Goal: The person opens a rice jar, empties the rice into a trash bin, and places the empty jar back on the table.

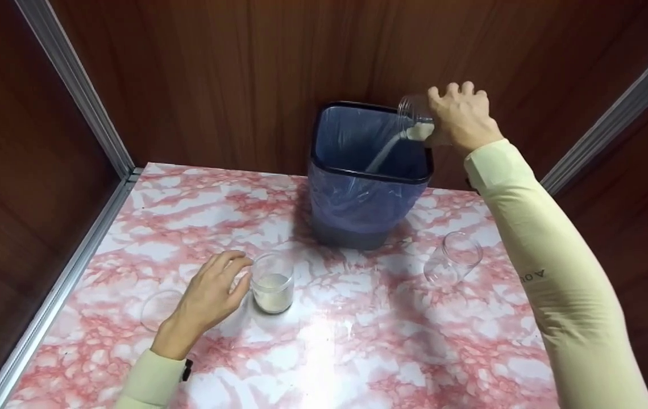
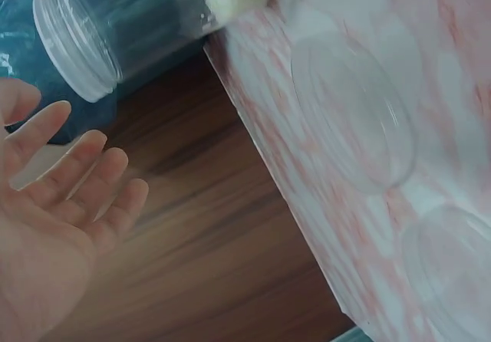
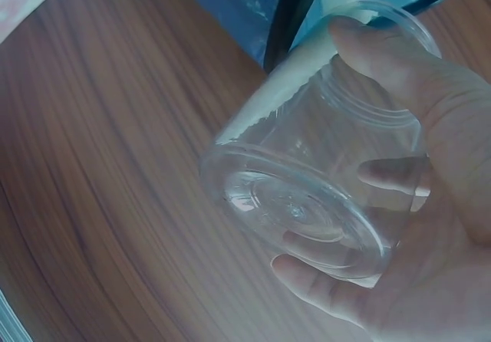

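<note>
My right hand (image 1: 463,116) grips a clear plastic jar (image 3: 291,166), tipped on its side over the bin's rim. A stream of white grains (image 1: 385,152) runs from its mouth into the bin (image 1: 358,218), which has a dark rim and a bluish plastic liner. On the table, a second clear jar (image 1: 272,300) stands upright, partly filled with white grains. Beside that jar is my left hand (image 1: 210,292), its fingers loosely bent and holding nothing. In the left wrist view, the palm and fingers (image 2: 111,169) appear apart from the jar's threaded mouth.
Another clear jar (image 1: 453,260) is on the table at the right. Two clear round lids, one nearer (image 2: 353,116) and one farther (image 2: 453,269), lie on the marbled red-and-white tabletop (image 1: 187,199). Wood-grain panels (image 1: 216,74) with metal frame strips (image 1: 74,74) enclose the table.
</note>
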`<state>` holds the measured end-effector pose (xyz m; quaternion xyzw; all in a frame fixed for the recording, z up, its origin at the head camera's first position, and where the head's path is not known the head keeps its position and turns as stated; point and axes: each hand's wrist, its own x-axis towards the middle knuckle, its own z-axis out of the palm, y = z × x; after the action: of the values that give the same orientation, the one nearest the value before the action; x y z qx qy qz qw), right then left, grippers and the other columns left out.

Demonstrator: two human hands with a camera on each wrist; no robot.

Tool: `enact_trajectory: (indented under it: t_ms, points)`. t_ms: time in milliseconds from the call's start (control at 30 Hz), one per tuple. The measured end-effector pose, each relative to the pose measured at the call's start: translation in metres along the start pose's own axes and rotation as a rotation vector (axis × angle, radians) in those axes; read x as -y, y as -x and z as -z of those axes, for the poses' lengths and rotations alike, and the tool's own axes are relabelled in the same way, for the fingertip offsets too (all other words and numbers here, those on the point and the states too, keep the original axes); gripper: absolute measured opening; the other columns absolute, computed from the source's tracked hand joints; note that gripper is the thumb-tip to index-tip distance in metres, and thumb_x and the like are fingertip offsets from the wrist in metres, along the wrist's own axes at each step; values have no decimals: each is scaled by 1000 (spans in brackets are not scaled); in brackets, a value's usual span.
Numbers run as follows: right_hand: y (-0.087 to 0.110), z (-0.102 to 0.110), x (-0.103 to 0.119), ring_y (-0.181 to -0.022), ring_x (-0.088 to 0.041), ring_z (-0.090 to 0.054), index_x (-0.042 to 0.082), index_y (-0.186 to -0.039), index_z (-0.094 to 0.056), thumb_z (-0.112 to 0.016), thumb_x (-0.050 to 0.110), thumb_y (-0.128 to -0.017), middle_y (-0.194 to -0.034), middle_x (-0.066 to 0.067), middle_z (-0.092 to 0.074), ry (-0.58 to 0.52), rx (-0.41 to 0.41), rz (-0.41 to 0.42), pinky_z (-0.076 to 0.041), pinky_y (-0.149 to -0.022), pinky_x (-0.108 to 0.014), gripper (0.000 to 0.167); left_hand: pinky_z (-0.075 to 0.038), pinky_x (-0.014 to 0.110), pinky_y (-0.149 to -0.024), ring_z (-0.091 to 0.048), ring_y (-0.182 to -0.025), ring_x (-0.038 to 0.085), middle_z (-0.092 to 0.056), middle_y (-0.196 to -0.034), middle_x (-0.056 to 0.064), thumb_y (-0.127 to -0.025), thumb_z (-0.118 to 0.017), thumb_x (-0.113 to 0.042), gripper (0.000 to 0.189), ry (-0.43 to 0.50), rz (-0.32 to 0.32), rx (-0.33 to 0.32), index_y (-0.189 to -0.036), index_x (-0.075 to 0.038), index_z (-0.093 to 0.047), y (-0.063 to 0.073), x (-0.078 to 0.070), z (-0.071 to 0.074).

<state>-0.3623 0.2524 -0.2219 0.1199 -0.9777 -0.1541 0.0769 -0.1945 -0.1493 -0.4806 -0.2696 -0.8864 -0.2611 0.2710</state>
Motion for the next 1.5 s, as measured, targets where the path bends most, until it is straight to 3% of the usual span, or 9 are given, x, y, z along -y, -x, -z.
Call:
enact_trajectory:
  t_ms: [233, 433, 767, 933, 1133, 1367, 1500]
  points:
    - [4, -3, 2, -100, -55, -50, -7, -133, -41, -72, 23, -71, -111, -39, -53, 46, -103, 30, -46, -76, -63, 75, -51, 46, -92, -62, -107, 30, -63, -120, 14, -88, -71, -21, 26, 1, -39, -3, -111, -10, -68, -8, -10, -14]
    - [5, -1, 8, -99, -54, -51, -6, -131, -44, -72, 26, -75, -111, -39, -55, 72, -148, 60, -47, -75, -62, 70, -52, 49, -89, -62, -108, 31, -62, -122, 14, -89, -70, -24, 27, 3, -75, 35, -113, -11, -67, -15, -19, -23]
    - [3, -2, 16, -102, -52, -51, -4, -131, -45, -77, 26, -73, -114, -37, -54, 135, -170, 69, -47, -76, -60, 73, -52, 49, -85, -60, -108, 31, -61, -124, 13, -88, -70, -26, 27, -40, -118, 42, -111, -12, -66, -17, -23, -32]
    - [-2, -4, 22, -114, -56, -46, -2, -136, -42, -67, 11, -80, -126, -39, -49, 196, -129, 81, -43, -86, -65, 63, -51, 51, -89, -60, -110, 33, -62, -122, 16, -88, -70, -25, 27, -51, -143, 31, -110, -10, -67, -19, -24, -36]
    - [-9, -10, 34, -130, -57, -35, 3, -143, -36, -63, 9, -85, -139, -38, -40, 326, -89, 161, -33, -100, -69, 63, -48, 53, -97, -57, -118, 35, -62, -124, 18, -88, -68, -26, 28, -86, -158, 34, -111, -8, -66, -21, -27, -39]
    - [-10, -23, 48, -136, -53, -32, 12, -146, -39, -48, 10, -97, -143, -32, -40, 455, -133, 270, -27, -107, -68, 50, -48, 56, -95, -56, -120, 37, -60, -128, 18, -89, -67, -30, 31, -106, -130, 72, -112, -10, -65, -24, -30, -42]
    - [-9, -29, 53, -138, -50, -31, 16, -145, -42, -43, 11, -98, -145, -29, -40, 533, -159, 360, -26, -109, -68, 47, -49, 58, -92, -55, -121, 39, -59, -130, 19, -89, -67, -33, 35, -120, -111, 94, -115, -10, -64, -25, -31, -44]
